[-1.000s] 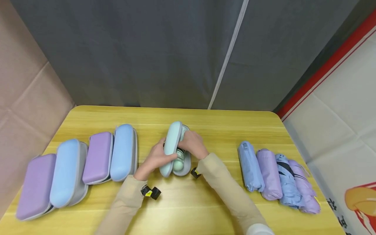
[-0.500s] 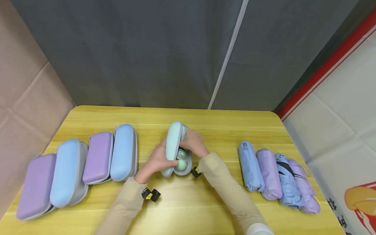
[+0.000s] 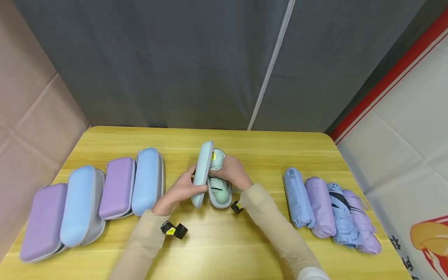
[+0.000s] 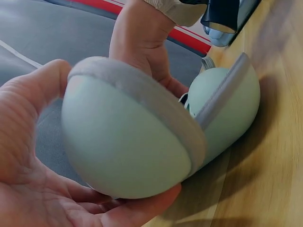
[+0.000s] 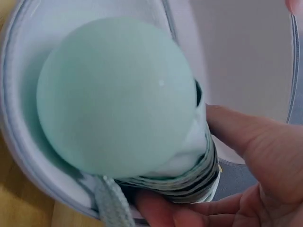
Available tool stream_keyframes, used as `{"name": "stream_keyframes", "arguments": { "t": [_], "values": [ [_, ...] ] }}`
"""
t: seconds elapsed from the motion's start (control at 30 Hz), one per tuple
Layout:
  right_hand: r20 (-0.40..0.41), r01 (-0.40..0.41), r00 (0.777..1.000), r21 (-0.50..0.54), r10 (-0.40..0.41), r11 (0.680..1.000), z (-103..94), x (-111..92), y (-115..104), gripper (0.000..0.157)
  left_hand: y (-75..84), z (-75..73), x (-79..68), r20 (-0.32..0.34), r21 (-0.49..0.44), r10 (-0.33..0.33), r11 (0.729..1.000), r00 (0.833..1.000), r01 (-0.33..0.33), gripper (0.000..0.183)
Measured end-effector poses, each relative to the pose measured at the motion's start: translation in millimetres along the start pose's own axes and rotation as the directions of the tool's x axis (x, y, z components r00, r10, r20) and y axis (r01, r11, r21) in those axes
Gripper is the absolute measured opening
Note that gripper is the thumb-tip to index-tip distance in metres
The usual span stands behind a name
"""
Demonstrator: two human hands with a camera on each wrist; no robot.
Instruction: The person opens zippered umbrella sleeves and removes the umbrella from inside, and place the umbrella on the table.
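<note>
A mint-green hard case [image 3: 203, 169] stands unzipped near the middle of the table. My left hand [image 3: 182, 188] grips its lid, thumb on the near edge; in the left wrist view the lid's rounded end [image 4: 123, 137] lies between thumb and fingers. Inside the other half rests a folded mint-green umbrella [image 3: 220, 192]. My right hand [image 3: 235, 172] holds the umbrella round its middle. The right wrist view shows its round handle end [image 5: 116, 97] and wrist strap [image 5: 112, 203] at the case's rim, with my thumb and fingers [image 5: 227, 205] about the pleated cloth.
To the left stand purple cases [image 3: 43, 221] [image 3: 117, 188] and blue cases [image 3: 78, 206] [image 3: 147, 181], all closed. Folded umbrellas, blue [image 3: 298, 198] and purple [image 3: 321, 208] among them, lie side by side at the right. A grey curtain [image 3: 168, 66] hangs behind the table [image 3: 217, 249].
The lid has tilted further left, away from the lower half, so the case stands wider open. More of the umbrella shows. My right hand and the lower half have shifted slightly right.
</note>
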State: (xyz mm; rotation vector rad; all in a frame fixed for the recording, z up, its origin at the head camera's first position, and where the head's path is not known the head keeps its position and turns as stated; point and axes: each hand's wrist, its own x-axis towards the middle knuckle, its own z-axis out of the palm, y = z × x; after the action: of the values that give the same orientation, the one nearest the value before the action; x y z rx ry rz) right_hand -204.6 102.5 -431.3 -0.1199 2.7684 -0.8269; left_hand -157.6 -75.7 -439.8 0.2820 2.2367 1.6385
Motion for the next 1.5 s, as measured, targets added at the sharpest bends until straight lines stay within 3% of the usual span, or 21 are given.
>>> {"name": "stream_keyframes", "arguments": {
  "t": [0.2, 0.37, 0.57, 0.7, 0.83, 0.9, 1.0, 1.17, 1.3, 1.5],
  "values": [
    [-0.017, -0.011, 1.0, 0.042, 0.012, 0.999, 6.4, 3, 5, 0.043, -1.0, 1.4, 0.0, -0.037, -0.068, -0.03, 0.997, 0.999, 0.027, 0.085],
    [0.016, -0.062, 0.998, 0.168, 0.06, 0.984, 9.2, 6, 15, 0.036, -0.6, 3.3, -0.3, -0.053, -0.159, -0.082, 0.985, 0.995, 0.072, 0.089],
    [0.088, -0.119, 0.992, 0.333, 0.094, 0.935, 1.9, 7, 25, 0.033, -2.6, 2.2, 0.8, -0.076, -0.21, -0.114, 0.973, 0.991, 0.096, 0.09],
    [0.085, -0.115, 0.993, 0.438, 0.086, 0.892, -7.1, 4, 33, 0.033, -4.4, 0.6, -1.5, -0.1, -0.214, -0.127, 0.971, 0.987, 0.103, 0.091],
    [0.068, -0.119, 0.993, 0.501, 0.098, 0.857, -24.4, -6, 46, 0.037, -4.2, -6.6, -10.9, -0.144, -0.161, -0.138, 0.98, 0.98, 0.114, 0.092],
    [0.062, -0.119, 0.993, 0.484, 0.102, 0.867, -35.1, -13, 57, 0.04, -3.4, -12.2, -16.8, -0.18, -0.111, -0.134, 0.987, 0.974, 0.116, 0.092],
    [0.044, -0.13, 0.991, 0.392, 0.123, 0.911, -50.5, -25, 75, 0.042, -1.1, -19.9, -24.4, -0.238, -0.021, -0.122, 0.992, 0.964, 0.121, 0.093],
    [-0.007, -0.141, 0.99, 0.136, 0.143, 0.981, -64.9, -46, 103, 0.042, 2.2, -28.2, -30.1, -0.309, 0.152, -0.087, 0.978, 0.947, 0.14, 0.095],
    [-0.037, -0.138, 0.99, -0.016, 0.137, 0.99, -67.2, -57, 115, 0.038, 2.7, -30.9, -31.2, -0.335, 0.288, -0.038, 0.947, 0.941, 0.141, 0.095],
    [-0.01, -0.181, 0.983, -0.056, 0.181, 0.982, -64.0, -64, 124, 0.038, 1.2, -27.4, -28.7, -0.339, 0.402, -0.007, 0.903, 0.941, 0.152, 0.101]
  ]
}}
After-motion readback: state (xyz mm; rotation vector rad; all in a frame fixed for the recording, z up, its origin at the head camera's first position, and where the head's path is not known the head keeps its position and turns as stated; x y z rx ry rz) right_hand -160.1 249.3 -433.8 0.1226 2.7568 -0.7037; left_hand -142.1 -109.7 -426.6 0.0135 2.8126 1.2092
